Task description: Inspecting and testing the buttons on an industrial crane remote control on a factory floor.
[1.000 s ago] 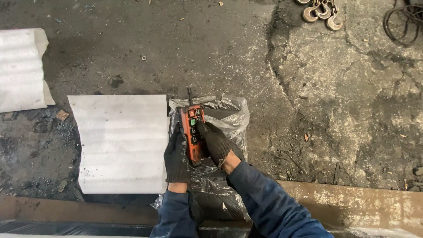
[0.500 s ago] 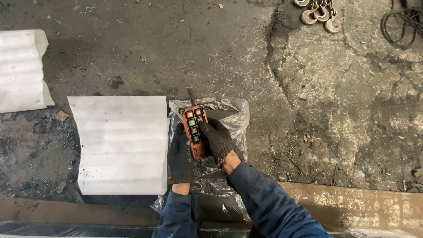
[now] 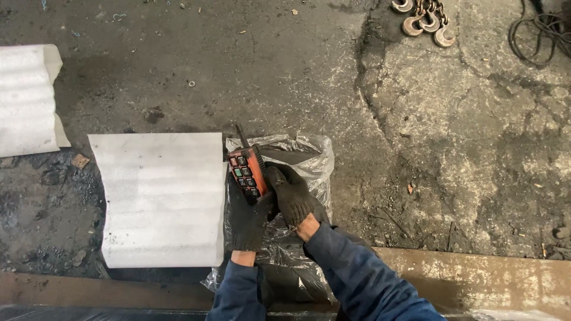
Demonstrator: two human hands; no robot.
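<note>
remote control: an orange, hand-sized handset [image 3: 247, 172] with two columns of dark and green push buttons and a thin black stub aerial at its far end; it is held above a clear plastic bag [image 3: 297, 157] that lies on the concrete floor [image 3: 416, 148].
left hand: the left hand [image 3: 247, 217], in a dark knit glove, cups the handset from below and behind, fingers curled together around its lower body.
right hand: the right hand [image 3: 294, 196], also gloved, lies against the handset's right edge, fingers bent and close together; the thumb looks to rest near the lower buttons, though i cannot tell whether it presses one.
weight: judged light, since it sits easily in one palm.
stiffness: judged a hard, rigid plastic shell; it should not flex under a firm hold.
slip: the casing looks smooth and grimy, but knit gloves should bite well enough on it.
fragile parts: likely the aerial and the raised buttons; neither suits a hold.
where to take hold: best around the lower body and long side edges, as the left hand does, leaving the button face free.
beside it: a white corrugated foam sheet [image 3: 163, 199] lies just left of the bag; a second white sheet [image 3: 27, 98] lies well apart at far left.
far off: metal chain hooks [image 3: 425, 21] and a coil of dark cable [image 3: 544, 32] lie at the top.
near edge: a rusty steel beam [image 3: 476, 276] runs under the sleeves.
</note>
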